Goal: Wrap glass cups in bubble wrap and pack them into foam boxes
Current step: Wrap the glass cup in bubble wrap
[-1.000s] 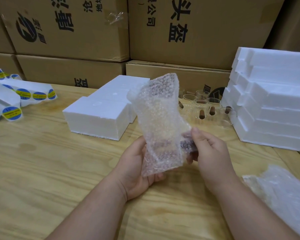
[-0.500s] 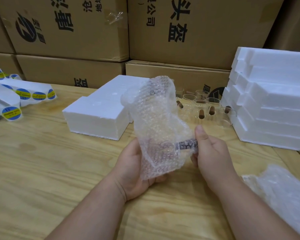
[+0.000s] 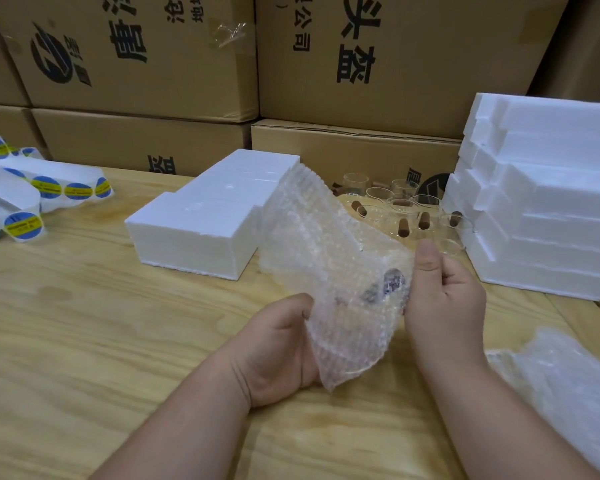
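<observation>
My left hand cups the bubble wrap sheet from below, fingers curled behind it. My right hand pinches the sheet's right edge, thumb up. Through the wrap I see a dark cup handle, held above the wooden table. Beyond sit a foam box, bare glass cups, and stacked foam boxes.
</observation>
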Available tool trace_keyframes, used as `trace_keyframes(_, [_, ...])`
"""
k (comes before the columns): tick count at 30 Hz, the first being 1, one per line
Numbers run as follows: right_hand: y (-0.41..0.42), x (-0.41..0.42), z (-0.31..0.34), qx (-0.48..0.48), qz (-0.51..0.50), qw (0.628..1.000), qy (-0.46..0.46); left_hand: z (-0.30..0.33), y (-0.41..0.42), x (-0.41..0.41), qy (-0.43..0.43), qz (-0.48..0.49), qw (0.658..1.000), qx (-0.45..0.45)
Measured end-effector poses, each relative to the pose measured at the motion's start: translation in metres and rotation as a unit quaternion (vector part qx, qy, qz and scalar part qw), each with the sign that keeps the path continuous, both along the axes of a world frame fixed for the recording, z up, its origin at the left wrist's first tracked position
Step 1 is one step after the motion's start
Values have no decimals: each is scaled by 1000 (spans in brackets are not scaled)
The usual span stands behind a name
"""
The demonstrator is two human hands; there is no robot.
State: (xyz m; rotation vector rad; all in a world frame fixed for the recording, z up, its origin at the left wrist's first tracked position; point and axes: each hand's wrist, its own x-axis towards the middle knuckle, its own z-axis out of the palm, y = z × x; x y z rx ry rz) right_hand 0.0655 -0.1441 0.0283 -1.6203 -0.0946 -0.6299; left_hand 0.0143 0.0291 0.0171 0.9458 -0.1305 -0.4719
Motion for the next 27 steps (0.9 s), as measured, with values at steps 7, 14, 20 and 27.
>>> trace_keyframes(7, [14, -7, -6, 61, 216, 966, 127, -1, -9, 3, -26, 149, 988, 42])
trace_keyframes(14, [26, -20, -13, -90, 288, 944, 136, 3, -10, 7, -69, 290, 925, 238])
trace_keyframes(20, [33, -24, -13, -124, 218, 960, 128, 4, -22, -6, -74, 361, 825, 429])
trace_keyframes(27, [21, -9, -12, -58, 105, 977, 175, 1, -32, -2, -237, 277, 903, 226])
